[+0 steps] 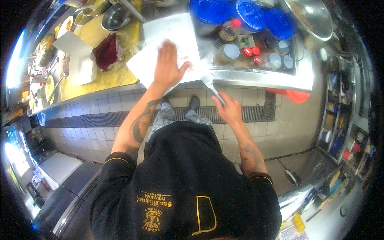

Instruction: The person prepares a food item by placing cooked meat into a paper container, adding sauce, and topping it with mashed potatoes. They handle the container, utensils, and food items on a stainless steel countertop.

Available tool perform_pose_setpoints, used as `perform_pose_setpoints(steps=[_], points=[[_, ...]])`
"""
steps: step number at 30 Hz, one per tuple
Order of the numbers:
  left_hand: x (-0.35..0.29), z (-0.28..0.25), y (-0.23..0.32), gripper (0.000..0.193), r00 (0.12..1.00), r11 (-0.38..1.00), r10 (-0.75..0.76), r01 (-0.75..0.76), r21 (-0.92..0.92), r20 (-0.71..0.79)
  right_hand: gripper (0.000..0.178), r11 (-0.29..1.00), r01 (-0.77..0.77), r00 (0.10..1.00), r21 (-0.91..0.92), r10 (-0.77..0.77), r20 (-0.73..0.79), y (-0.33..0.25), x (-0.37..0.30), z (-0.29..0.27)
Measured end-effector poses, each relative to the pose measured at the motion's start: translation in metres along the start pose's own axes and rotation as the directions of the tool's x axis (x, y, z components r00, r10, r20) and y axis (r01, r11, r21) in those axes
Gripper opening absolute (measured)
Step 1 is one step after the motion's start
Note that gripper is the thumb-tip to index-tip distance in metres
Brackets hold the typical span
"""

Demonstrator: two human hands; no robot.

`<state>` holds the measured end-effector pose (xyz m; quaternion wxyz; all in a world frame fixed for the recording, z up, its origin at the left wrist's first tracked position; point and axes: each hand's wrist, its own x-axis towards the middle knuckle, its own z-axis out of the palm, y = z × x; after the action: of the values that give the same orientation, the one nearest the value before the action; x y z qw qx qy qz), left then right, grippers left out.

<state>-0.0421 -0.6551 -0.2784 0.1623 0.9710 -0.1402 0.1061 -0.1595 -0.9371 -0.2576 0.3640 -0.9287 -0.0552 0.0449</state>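
My left hand (168,66) lies flat with fingers stretched on white paper sheets (174,30) at the counter's front. Reddish marks (188,67) show on the paper beside my thumb. In my right hand (229,107) is the grey handle of a metal tool (208,80); its bright, blurred head reaches over the counter edge, and its exact kind cannot be made out. Left of the paper, a dark red piece of meat (107,52) rests on the yellow cutting board (116,78), next to a folded white sheet (82,60).
Blue-lidded tubs (250,16), a red-capped bottle (229,32) and several small jars crowd the counter's right side. A large metal bowl (314,18) stands farther right. A black bowl (115,18) sits at the back left. Below the metal counter edge (256,76) runs a floor drain grate (96,120).
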Motion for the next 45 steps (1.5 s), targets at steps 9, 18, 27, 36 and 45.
perform_pose_setpoints(steps=[9, 18, 27, 36, 45], points=[[0.0, -0.003, 0.002, 0.092, 1.0, 1.0, -0.026, 0.026, -0.006, 0.002, 0.038, 1.0, -0.014, 0.999, -0.014, 0.014, 0.039, -0.015, 0.03, 0.003], [0.001, -0.004, 0.0, 0.098, 0.998, 0.999, -0.034, 0.035, -0.028, 0.044, 0.036, 0.997, -0.079, 0.997, -0.006, 0.079, -0.007, 0.003, 0.02, -0.008], [0.002, -0.007, 0.002, 0.099, 0.999, 0.999, -0.03, 0.031, -0.033, 0.04, 0.042, 0.994, -0.098, 0.991, 0.046, 0.102, -0.084, -0.002, 0.038, -0.026], [0.007, -0.005, -0.011, 0.047, 0.999, 0.983, -0.022, 0.014, -0.182, -0.046, 0.046, 0.976, -0.193, 0.942, 0.104, 0.214, -0.258, 0.004, 0.087, -0.045], [0.046, -0.032, -0.04, 0.023, 0.949, 0.719, -0.313, 0.209, -0.663, -0.04, 0.042, 0.957, -0.274, 0.921, -0.096, 0.233, -0.313, 0.001, 0.111, -0.022]])
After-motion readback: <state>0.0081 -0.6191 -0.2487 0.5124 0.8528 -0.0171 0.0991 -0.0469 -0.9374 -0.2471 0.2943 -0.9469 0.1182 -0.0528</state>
